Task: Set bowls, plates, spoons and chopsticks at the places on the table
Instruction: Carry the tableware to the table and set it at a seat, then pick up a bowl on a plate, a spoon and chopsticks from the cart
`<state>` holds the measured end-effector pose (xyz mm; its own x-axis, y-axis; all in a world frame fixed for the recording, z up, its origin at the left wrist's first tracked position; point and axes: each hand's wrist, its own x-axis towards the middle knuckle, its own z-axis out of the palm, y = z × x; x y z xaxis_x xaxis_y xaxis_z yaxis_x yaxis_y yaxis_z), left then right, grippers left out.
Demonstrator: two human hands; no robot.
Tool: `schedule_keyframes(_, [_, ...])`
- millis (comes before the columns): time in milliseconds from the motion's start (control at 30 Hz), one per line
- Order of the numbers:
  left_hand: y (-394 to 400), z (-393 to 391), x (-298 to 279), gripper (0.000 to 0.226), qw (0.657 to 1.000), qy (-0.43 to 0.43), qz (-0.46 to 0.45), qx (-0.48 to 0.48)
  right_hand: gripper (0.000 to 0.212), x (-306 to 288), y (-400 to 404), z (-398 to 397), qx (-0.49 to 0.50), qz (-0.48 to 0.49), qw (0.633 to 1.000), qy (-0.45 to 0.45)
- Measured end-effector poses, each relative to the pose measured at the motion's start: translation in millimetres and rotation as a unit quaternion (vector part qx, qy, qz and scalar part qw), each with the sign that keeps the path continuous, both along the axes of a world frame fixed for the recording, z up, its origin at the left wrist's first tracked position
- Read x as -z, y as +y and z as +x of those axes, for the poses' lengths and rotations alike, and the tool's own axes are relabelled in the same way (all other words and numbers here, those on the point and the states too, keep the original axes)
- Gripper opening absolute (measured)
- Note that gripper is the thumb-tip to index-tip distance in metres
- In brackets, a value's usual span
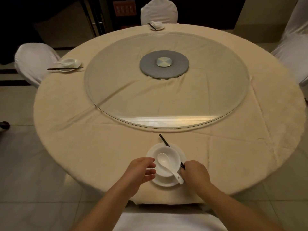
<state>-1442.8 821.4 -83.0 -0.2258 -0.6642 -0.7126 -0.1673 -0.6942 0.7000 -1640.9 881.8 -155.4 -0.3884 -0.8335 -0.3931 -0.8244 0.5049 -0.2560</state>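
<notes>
A white bowl stands on a white plate at the near edge of the round table. In the bowl lies a white spoon, its handle pointing toward me and to the right. Black chopsticks lie across the plate's right side, pointing away. My right hand is closed on their near end. My left hand hovers just left of the bowl, fingers apart, holding nothing. Two more set places are at the left and at the far side.
A large glass turntable on a grey hub fills the table's middle. White-covered chairs stand at the left, far side, right and directly below me.
</notes>
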Motion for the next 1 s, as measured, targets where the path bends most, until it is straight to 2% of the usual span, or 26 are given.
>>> schedule_keyframes(133, [0,-8,-6,0.019,0.999,0.033,0.016,-0.018,0.025,3,3,0,-0.021,-0.011,1.000,0.002])
schedule_keyframes(300, [0,-12,-15,0.015,0.999,0.041,-0.013,-0.031,0.030,6,5,-4,-0.045,-0.031,0.998,-0.009])
schedule_keyframes(500, [5,12,-14,0.015,0.998,0.012,-0.023,-0.055,0.032,-4,4,-18,-0.027,-0.080,0.996,0.006])
schedule_keyframes(567, [2,27,-13,0.019,0.997,-0.023,-0.055,-0.050,0.037,-14,-1,-20,-0.021,-0.110,0.994,0.016])
schedule_keyframes(600, [-1,36,-12,0.022,0.992,-0.072,-0.101,-0.028,0.038,-22,-6,-18,-0.026,-0.117,0.993,0.020])
schedule_keyframes(633, [-6,49,-11,0.026,0.972,-0.155,-0.174,0.023,0.039,-31,-13,-15,-0.036,-0.120,0.992,0.028])
schedule_keyframes(667, [-13,65,-11,0.031,0.928,-0.254,-0.257,0.093,0.039,-41,-22,-10,-0.047,-0.123,0.991,0.035])
schedule_keyframes(700, [-19,82,-13,0.037,0.864,-0.347,-0.329,0.156,0.039,-53,-32,-4,-0.059,-0.133,0.989,0.039])
schedule_keyframes(733, [-27,103,-18,0.044,0.804,-0.414,-0.383,0.190,0.038,-65,-44,5,-0.073,-0.151,0.985,0.041])
schedule_keyframes(800, [-43,147,-36,0.054,0.723,-0.496,-0.441,0.190,0.031,-93,-70,30,-0.113,-0.195,0.973,0.054])
schedule_keyframes(867, [-55,194,-63,0.058,0.670,-0.564,-0.456,0.158,0.029,-121,-98,69,-0.153,-0.230,0.958,0.072])
schedule_keyframes(1000, [-53,292,-123,0.062,0.618,-0.653,-0.420,0.127,0.039,-182,-141,175,-0.237,-0.295,0.922,0.078])
